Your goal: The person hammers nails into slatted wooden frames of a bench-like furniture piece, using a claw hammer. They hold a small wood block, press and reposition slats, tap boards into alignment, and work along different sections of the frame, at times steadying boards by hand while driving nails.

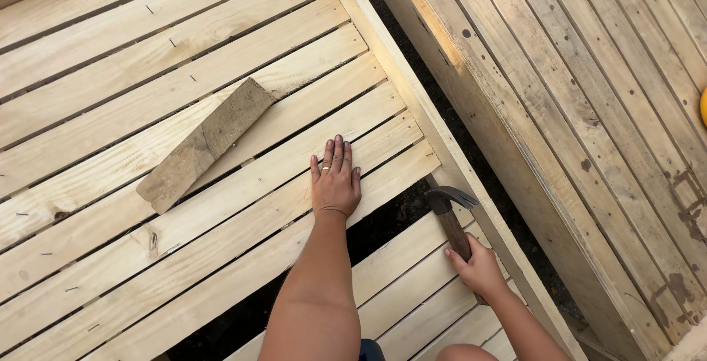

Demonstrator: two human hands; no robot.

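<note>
The left hand lies flat, palm down, on a pale wooden slat of a slatted frame, its fingers straight, pressed together and released, grasping nothing; a ring shows on 1 of them. The right hand is clenched around the wooden handle of a claw hammer, whose dark metal head points up and away from the person, claw toward the right, just beside the frame's long side rail. The hammer head hovers over a gap between the slats where dark ground shows through (whether it touches the rail cannot be told). Left of the flat hand, well apart from it, a short weathered wood block lies diagonally across several slats, darker and rougher than the boards under it. Small nails stick up from some of the slats toward the left edge. To the right, across a narrow strip of dark ground, a 2nd slatted panel of greyer, stained boards runs diagonally, and a sliver of something yellow shows at the right edge.
</note>
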